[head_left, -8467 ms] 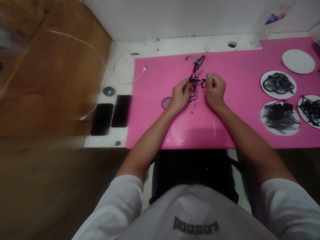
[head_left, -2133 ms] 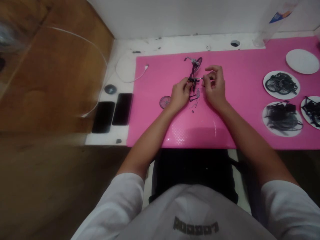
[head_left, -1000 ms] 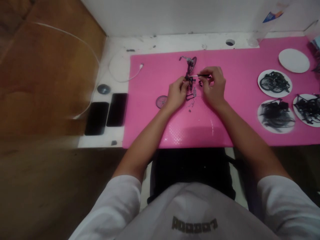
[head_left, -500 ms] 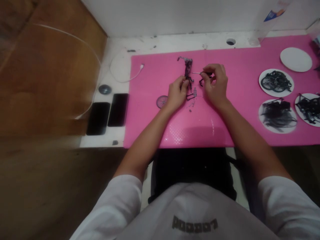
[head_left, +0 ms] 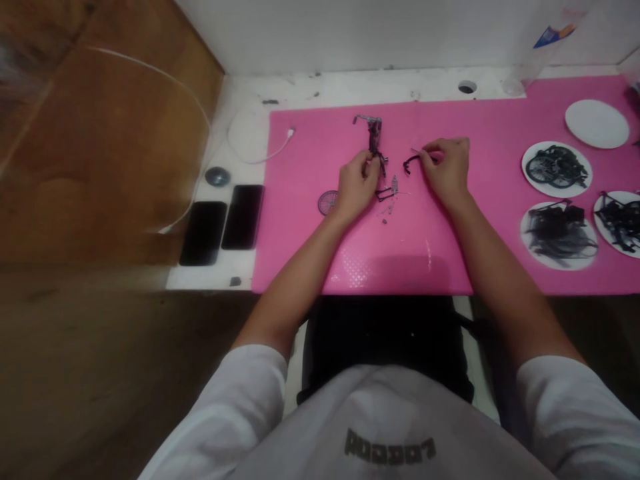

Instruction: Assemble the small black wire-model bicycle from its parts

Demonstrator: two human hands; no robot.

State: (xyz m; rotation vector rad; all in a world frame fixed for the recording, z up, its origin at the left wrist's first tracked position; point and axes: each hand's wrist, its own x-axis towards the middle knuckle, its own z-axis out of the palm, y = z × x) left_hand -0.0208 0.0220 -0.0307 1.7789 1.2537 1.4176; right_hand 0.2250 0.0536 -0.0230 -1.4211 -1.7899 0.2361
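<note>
Right grip (head_left: 447,170) moved rightward, pinching slim tool (head_left: 415,151), left grip (head_left: 359,183) pinching model bicycle (head_left: 374,135), pink mat (head_left: 400,267), white wall (head_left: 380,33)

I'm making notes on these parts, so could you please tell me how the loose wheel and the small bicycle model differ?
The loose wheel is a single round, spoked part, whereas the bicycle model is a long, narrow assembly with a handlebar. The loose wheel lies on the pink mat, partly hidden by the left arm, while the bicycle model is held in the left hand. Both are mostly dark.
</note>
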